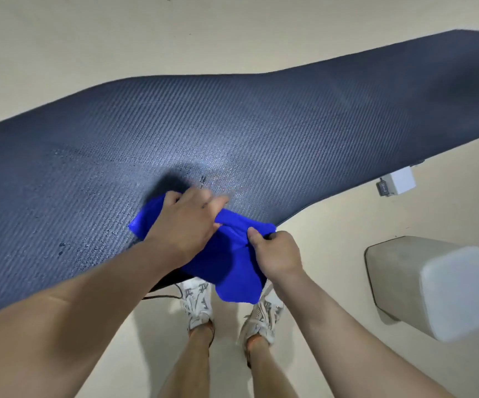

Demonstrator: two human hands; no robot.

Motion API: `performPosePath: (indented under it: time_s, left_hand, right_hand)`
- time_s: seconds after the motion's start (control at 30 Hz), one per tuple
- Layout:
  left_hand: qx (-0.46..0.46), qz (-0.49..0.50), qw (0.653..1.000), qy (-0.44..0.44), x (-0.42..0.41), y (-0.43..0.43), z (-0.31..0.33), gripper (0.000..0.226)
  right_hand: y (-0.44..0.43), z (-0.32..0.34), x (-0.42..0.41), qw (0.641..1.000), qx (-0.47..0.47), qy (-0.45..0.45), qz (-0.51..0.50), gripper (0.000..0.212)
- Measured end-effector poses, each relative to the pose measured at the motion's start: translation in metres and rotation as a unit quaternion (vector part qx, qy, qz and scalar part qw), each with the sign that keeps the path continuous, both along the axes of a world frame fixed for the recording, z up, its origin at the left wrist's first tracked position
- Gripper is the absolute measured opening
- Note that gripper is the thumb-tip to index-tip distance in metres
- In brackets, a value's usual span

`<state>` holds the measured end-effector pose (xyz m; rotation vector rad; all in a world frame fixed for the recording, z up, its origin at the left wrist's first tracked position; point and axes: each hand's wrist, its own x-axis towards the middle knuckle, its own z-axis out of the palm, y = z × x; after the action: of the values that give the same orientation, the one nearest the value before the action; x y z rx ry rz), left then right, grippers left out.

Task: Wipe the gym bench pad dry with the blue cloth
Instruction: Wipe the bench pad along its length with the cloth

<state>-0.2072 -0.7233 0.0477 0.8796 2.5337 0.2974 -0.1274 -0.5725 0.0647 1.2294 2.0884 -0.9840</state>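
A: Status on hands? We need both.

B: Left hand (185,222) lies palm down on the blue cloth (226,262), fingers curled over its far edge, thumb pinching a fold. Cloth is pressed onto the pad under it.

A: Right?

B: Right hand (275,254) is closed in a fist-like grip on the cloth's near-right part, thumb on top. It sits right at the near edge of the surface.

A: Where do we see the cloth overall?

B: Bunched between the two hands. Far part lies on the gym bench pad (261,124), near part hangs off the near edge, one corner dangling above the shoes (198,303).

A: Pad condition?

B: Dark, ribbed weave, runs diagonally from lower left to upper right. We see a shiny speckled wet patch (218,170) just beyond the left hand's fingers, more droplets (63,245) to the left of the left forearm. Right end of the pad looks matte; blur there, so we can't tell if it's dry.

A: Anything else around?

B: Pale floor (89,38). Grey-white box-shaped object (433,285) on the floor to the right, apart from the pad. Small white block (399,180) showing under the pad's right edge; can't tell what it is.
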Motion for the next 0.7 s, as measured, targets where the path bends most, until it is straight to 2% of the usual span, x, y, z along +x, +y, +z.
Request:
performPosePath:
  time_s: [0.03, 0.1, 0.17, 0.27, 0.37, 0.43, 0.5, 0.6, 0.7]
  left_hand:
    - [0.005, 0.013, 0.999, -0.03, -0.004, 0.004, 0.007, 0.033]
    - [0.052, 0.103, 0.988, -0.099, -0.014, 0.01, 0.021, 0.015]
    - [0.097, 0.171, 0.973, -0.12, -0.028, 0.014, 0.038, 0.014]
    - [0.157, 0.205, 0.964, -0.064, -0.046, 0.016, 0.061, 0.015]
    - [0.2, 0.271, 0.942, -0.008, -0.067, 0.023, 0.096, 0.024]
    - [0.217, 0.301, 0.928, 0.034, -0.081, 0.03, 0.122, 0.019]
    - [0.258, 0.329, 0.905, 0.076, -0.096, 0.035, 0.148, 0.012]
    - [0.277, 0.329, 0.888, 0.161, -0.107, 0.038, 0.167, 0.012]
    - [0.192, 0.265, 0.91, 0.254, -0.104, 0.04, 0.165, 0.012]
  right_hand:
    - [0.007, 0.009, -0.003, 1.0, 0.006, -0.004, 0.02, 0.048]
    - [0.02, 0.025, -0.012, 0.999, 0.025, 0.018, 0.043, 0.047]
    - [0.026, 0.043, -0.032, 0.996, 0.034, 0.06, 0.048, 0.047]
    - [0.035, 0.077, -0.077, 0.989, 0.038, 0.141, 0.026, 0.046]
    - [0.043, 0.124, -0.119, 0.974, 0.09, 0.18, 0.108, 0.041]
    - [0.046, 0.148, -0.14, 0.953, 0.126, 0.214, 0.171, 0.041]
    - [0.05, 0.165, -0.158, 0.928, 0.146, 0.283, 0.193, 0.043]
    - [0.053, 0.176, -0.176, 0.889, 0.095, 0.418, 0.16, 0.047]
    - [0.059, 0.168, -0.17, 0.875, 0.009, 0.476, 0.09, 0.046]
